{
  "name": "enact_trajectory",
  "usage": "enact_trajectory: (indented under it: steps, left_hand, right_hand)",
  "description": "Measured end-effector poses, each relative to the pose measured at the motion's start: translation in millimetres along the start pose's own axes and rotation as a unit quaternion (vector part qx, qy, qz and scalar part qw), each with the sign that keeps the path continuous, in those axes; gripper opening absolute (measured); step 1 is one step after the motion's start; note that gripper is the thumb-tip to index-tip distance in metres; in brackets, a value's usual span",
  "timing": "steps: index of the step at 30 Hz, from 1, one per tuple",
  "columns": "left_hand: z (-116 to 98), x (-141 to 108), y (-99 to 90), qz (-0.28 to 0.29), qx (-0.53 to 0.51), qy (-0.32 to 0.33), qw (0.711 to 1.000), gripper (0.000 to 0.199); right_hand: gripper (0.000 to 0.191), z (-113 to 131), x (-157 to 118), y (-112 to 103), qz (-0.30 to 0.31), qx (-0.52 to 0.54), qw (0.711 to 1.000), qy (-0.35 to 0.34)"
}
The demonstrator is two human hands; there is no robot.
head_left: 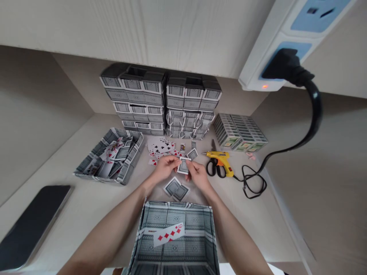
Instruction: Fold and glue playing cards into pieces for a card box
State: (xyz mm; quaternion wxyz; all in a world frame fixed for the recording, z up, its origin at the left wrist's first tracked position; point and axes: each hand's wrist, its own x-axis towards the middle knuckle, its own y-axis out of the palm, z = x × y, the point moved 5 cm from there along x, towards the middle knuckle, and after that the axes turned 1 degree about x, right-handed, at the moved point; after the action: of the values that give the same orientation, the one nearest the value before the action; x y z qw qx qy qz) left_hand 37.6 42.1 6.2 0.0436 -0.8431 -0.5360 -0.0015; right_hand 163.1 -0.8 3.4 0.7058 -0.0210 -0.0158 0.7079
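Between both hands, over the middle of the table, a playing card (184, 166) is held with its patterned back up; whether it is one card or several I cannot tell. My left hand (166, 167) pinches its left edge, and my right hand (197, 173) grips the right edge. Just below them two overlapping face-down cards (177, 190) lie on the table. Nearest me stands an open box built of cards (195, 217), with a nine of diamonds (169, 234) lying inside. Face-up cards (160, 146) spread behind my left hand, and another face-down card (192, 154) lies behind my right.
At left sits a card-built tray (130, 168) of loose cards, with a dark phone (31, 225) in front. Card-built boxes (140, 91) are stacked behind. On the right are a yellow glue gun (222, 156), black-handled scissors (213, 168), card packs (241, 131) and a cable (289, 147) from the power strip (265, 57).
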Motion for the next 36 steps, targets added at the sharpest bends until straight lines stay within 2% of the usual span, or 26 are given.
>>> enact_trajectory:
  steps: [4,6,8,20,26,31,36]
  left_hand:
    - [-2.9,-0.5,-0.3,-0.008,0.002,-0.003,1.000,0.030]
    - [-2.7,-0.2,-1.6,-0.015,0.004,-0.006,1.000,0.029]
    - [-1.9,0.3,-3.1,-0.021,0.007,-0.008,1.000,0.029]
    - [-1.8,-2.8,-4.8,-0.052,0.045,0.008,0.998,0.027]
    - [-1.4,-4.5,-6.9,-0.076,0.052,0.014,0.996,0.027]
    - [-6.3,-11.3,-7.1,-0.087,0.092,0.057,0.990,0.025]
    - [-14.9,-11.8,0.6,-0.081,0.157,0.093,0.980,0.022]
  right_hand:
    - [0.046,-4.6,-0.9,6.9,0.102,0.097,0.988,0.071]
    - [0.046,-8.4,-2.0,9.3,0.131,0.121,0.978,0.105]
    - [0.044,-11.2,-1.8,9.2,0.123,0.121,0.978,0.114]
    - [0.042,-9.8,0.5,8.9,0.015,0.033,0.997,0.065]
    - [0.034,-8.8,2.2,11.6,0.036,0.060,0.996,0.047]
    - [0.034,-14.8,3.8,9.4,0.009,0.025,0.999,0.040]
    - [0.019,-18.5,1.2,13.9,0.021,-0.021,0.999,0.036]
